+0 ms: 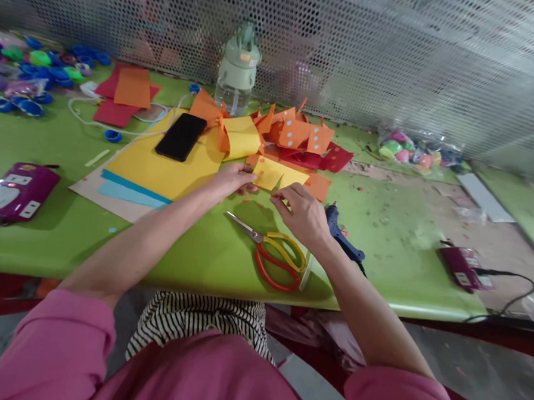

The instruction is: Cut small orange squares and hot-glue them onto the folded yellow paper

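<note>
My left hand (236, 180) pinches the left edge of a piece of yellow paper (267, 172), which is cut with a notch and bears small orange squares. Just below its right part, my right hand (300, 209) has thumb and forefinger pressed together; whatever lies between them is too small to make out. Tiny orange scraps lie beneath the paper. Scissors (268, 248) with red and yellow handles rest in front of my hands. Beside my right wrist lies a dark blue glue gun (340, 234). Folded orange paper pieces (297, 133) with pale dots are heaped behind.
A black phone (181, 137) rests on yellow sheets (147, 173) at left. A water bottle (238, 70) stands by the perforated metal screen (346, 49). Purple power boxes (20, 192) sit at both sides. Bagged colourful pieces (413, 149) lie right; more are heaped far left.
</note>
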The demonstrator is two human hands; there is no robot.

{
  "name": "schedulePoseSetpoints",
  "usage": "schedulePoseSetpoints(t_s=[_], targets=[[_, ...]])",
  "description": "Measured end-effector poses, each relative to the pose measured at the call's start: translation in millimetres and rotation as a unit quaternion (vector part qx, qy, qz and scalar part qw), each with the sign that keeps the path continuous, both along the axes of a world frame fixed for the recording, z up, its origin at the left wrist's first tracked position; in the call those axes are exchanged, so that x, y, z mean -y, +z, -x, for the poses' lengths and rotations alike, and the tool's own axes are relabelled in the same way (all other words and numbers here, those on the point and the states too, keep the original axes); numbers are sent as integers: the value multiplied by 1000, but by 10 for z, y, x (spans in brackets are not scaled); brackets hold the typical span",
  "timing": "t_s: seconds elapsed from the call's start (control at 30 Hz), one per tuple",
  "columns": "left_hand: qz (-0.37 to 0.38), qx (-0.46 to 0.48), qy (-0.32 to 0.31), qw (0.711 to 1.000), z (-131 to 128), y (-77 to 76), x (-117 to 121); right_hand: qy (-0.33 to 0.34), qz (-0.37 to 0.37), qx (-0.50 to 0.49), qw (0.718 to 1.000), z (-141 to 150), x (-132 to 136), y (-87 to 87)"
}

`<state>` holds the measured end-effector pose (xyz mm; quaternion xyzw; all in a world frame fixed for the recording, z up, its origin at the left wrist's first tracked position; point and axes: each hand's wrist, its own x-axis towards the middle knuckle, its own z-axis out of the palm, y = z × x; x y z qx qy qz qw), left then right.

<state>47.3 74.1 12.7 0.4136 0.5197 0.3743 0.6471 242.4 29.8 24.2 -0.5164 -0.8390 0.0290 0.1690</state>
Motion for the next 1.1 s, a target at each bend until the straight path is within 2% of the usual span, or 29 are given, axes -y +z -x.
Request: schedulePoseSetpoints(t_s=[0.2,0.5,0.7,0.8,0.9,0.97,1.1], targets=[[-13,-10,3,1000,5,-17,12,-8,103,-35,994,21,61,-35],[-14,-20,3,1000,14,-28,10,-31,161,-51,985,180,-53,-112],[-11,-19,3,1000,14,-17,8,-42,193,-52,979,201,-112,-91],[-10,-14,1,1000,10,-12,4,-32,211,-112,971,170,-103,-73],[-8,-8,1,1000,9,-14,-4,-28,246,-216,945,132,-119,-90],[-7,-3,3,1000,9,-16,-9,-36,241,-263,934,125,-148,-109],[-10,6,-3,1000,13,-13,-10,-47,171,-289,941,173,-206,-103]])
